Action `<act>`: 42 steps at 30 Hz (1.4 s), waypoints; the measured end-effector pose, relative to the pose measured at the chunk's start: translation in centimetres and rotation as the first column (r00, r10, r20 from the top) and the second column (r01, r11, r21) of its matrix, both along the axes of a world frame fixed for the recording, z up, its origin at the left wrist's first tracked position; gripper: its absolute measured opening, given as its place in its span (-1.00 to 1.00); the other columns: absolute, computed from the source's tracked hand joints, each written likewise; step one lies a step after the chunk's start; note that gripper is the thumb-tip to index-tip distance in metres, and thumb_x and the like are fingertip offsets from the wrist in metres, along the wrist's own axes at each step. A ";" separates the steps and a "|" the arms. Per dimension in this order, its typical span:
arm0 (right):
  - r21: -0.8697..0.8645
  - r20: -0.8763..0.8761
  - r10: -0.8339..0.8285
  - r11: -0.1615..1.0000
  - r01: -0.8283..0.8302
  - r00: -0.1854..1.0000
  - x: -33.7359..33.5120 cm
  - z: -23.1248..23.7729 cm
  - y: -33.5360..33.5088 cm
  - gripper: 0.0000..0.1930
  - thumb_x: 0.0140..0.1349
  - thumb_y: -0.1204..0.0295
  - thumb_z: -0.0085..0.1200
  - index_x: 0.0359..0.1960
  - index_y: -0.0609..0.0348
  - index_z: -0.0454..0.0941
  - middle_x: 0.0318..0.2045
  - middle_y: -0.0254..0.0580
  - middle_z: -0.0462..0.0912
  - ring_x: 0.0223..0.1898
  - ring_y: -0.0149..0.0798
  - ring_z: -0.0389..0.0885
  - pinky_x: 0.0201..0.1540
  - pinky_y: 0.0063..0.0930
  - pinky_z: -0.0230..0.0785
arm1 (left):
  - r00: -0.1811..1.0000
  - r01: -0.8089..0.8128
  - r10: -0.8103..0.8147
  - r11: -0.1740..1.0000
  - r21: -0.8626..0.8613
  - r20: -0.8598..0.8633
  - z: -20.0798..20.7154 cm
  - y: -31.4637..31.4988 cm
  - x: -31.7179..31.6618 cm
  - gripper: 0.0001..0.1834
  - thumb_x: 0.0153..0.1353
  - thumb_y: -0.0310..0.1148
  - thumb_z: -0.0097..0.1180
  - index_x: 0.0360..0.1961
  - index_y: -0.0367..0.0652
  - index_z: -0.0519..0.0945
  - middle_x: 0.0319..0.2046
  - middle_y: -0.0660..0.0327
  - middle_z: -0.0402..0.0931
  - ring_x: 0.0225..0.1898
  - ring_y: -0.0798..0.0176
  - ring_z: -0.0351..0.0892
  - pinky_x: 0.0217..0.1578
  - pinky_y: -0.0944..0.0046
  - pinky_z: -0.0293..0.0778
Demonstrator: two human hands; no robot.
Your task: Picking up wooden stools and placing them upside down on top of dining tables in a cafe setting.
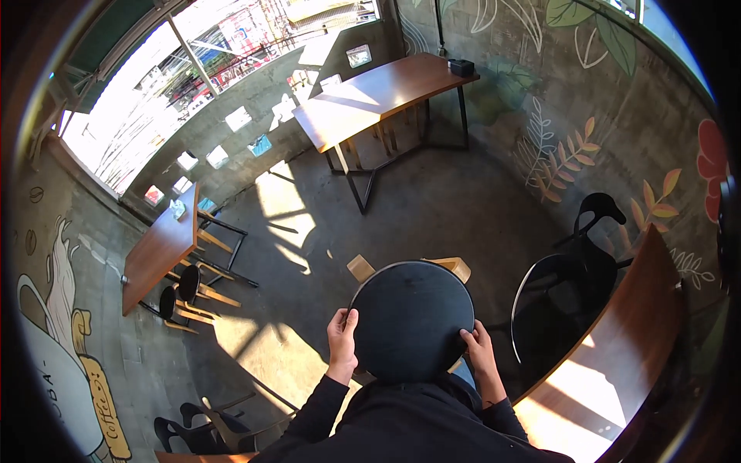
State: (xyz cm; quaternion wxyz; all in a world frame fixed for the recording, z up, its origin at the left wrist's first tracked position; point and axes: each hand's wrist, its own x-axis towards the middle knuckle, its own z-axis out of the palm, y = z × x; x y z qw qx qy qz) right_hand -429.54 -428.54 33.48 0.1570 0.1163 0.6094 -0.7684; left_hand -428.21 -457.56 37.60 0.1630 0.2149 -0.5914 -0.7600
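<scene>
A stool with a round black seat (413, 320) and light wooden legs is held in front of my body. My left hand (342, 339) grips the left rim of the seat, thumb along its edge. On the opposite side my right hand (478, 351) is closed on the lower right rim, its thumb resting on the seat's top. Two pale wooden leg ends stick out beyond the far edge of the seat. The seat hides most of the legs, and I cannot tell whether they touch the floor.
A long wooden table (401, 85) with black metal legs stands at the far wall, a dark box (461, 68) on its right end. At left is another table (164, 255) with black-seated stools (193, 285). Black chairs (552, 301) and a wooden table (610, 370) flank my right.
</scene>
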 end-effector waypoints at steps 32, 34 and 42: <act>0.272 0.027 -0.225 0.939 0.209 0.974 -78.2 -7.2 5.4 -0.62 0.29 0.37 -0.03 0.05 0.38 0.50 -0.04 -0.13 0.59 -0.01 -0.29 0.51 0.10 -0.46 0.30 | 0.966 0.187 -0.259 0.681 0.708 -0.006 -14.3 7.3 -70.8 -0.62 0.27 -0.47 -0.04 0.13 -0.21 0.39 0.01 0.24 0.48 0.06 0.28 0.46 0.10 0.28 0.37; 0.248 0.140 -0.470 0.869 0.428 0.872 -82.3 -10.4 5.4 -0.64 0.27 0.32 -0.01 -0.03 0.35 0.54 -0.09 -0.15 0.60 -0.05 -0.29 0.52 0.08 -0.45 0.31 | 0.971 -0.067 -0.124 0.683 0.727 0.206 -17.4 9.2 -74.9 -0.61 0.26 -0.47 -0.07 0.12 -0.24 0.40 0.00 0.23 0.49 0.05 0.27 0.47 0.09 0.31 0.36; 0.227 0.382 -0.477 0.879 0.419 0.792 -98.8 -25.6 6.1 -0.66 0.24 0.30 -0.03 -0.13 0.36 0.57 -0.12 -0.14 0.62 -0.10 -0.24 0.56 -0.02 -0.35 0.40 | 0.803 -0.038 -0.109 0.972 0.233 0.585 -30.2 12.0 -89.1 -0.33 0.24 -0.45 -0.02 0.38 -0.30 0.15 0.23 0.00 0.35 0.22 0.20 0.36 0.18 0.29 0.27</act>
